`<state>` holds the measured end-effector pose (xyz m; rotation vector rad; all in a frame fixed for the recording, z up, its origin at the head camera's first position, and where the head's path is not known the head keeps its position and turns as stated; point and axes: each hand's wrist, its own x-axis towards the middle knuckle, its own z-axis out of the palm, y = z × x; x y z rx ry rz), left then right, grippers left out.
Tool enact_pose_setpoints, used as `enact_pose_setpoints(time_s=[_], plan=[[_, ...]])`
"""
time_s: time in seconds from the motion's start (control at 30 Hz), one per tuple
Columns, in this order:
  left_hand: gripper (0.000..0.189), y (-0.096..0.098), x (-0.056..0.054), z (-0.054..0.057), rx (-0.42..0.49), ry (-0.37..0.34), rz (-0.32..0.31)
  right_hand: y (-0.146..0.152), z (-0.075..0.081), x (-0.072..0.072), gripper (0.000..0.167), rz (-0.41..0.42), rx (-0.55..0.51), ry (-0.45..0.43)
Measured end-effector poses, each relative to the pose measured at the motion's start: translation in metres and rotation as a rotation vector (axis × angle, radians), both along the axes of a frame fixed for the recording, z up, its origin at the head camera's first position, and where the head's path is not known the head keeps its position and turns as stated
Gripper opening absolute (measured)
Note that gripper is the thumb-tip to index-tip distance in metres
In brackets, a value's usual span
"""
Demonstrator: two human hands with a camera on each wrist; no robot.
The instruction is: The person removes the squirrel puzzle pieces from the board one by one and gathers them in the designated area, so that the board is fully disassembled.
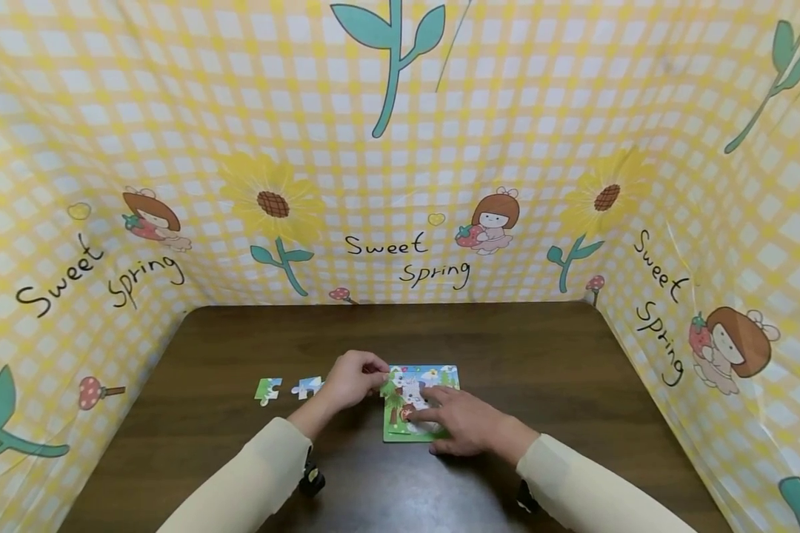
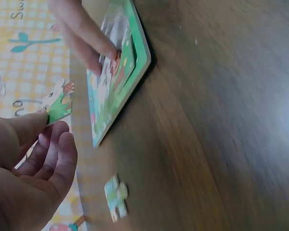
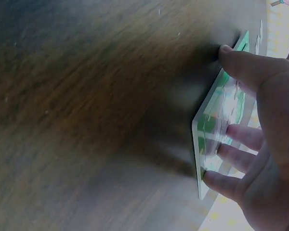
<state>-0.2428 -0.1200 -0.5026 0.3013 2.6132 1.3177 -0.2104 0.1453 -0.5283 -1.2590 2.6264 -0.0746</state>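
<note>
My left hand (image 1: 353,379) pinches a jigsaw piece (image 2: 59,109) between thumb and fingers. Green, white and brown printing shows on that piece, raised above the table at the left side of the puzzle board (image 1: 400,437). The board is a flat, green-edged tray with pieces lying in it, printed with a white animal and greenery. Across its right part lies my right hand (image 1: 465,422), fingers spread and fingertips touching the puzzle. The right thumb (image 3: 238,60) is at the board's near edge. Both hands cover parts of the picture.
Left of the board lie two loose pieces on the dark wooden table (image 1: 240,459): a green and white one (image 1: 267,390) and a blue and white one (image 1: 305,387), the latter partly behind the left hand. A yellow checked cloth (image 1: 400,185) surrounds the table's back and sides.
</note>
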Motion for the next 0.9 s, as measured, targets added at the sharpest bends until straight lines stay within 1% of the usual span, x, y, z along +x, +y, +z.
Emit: enact_pose_setpoints(time_s=[0.17,0.3,0.37,0.5,0.67,0.8,0.9], plan=[[0.009,-0.030,0.009,0.005,0.005,0.016,0.021,0.003,0.001,-0.003,0.062,0.025,-0.012,0.013],[0.011,-0.063,0.017,0.007,0.012,0.011,0.051,0.003,0.003,-0.002,0.062,0.037,-0.022,0.037],[0.012,-0.081,0.022,0.007,0.021,0.001,0.076,0.002,0.004,-0.002,0.061,0.048,-0.039,0.051],[0.014,-0.117,0.032,0.003,0.017,-0.022,0.113,-0.002,0.002,0.000,0.056,0.091,-0.080,0.053],[0.015,-0.156,0.047,-0.006,-0.014,-0.085,0.150,-0.005,-0.005,0.001,0.045,0.144,-0.103,0.036],[0.016,-0.182,0.056,-0.012,-0.044,-0.117,0.171,-0.004,-0.006,0.000,0.038,0.165,-0.104,0.069],[0.016,-0.196,0.061,-0.016,-0.067,-0.128,0.205,-0.004,-0.006,0.000,0.035,0.180,-0.109,0.099]])
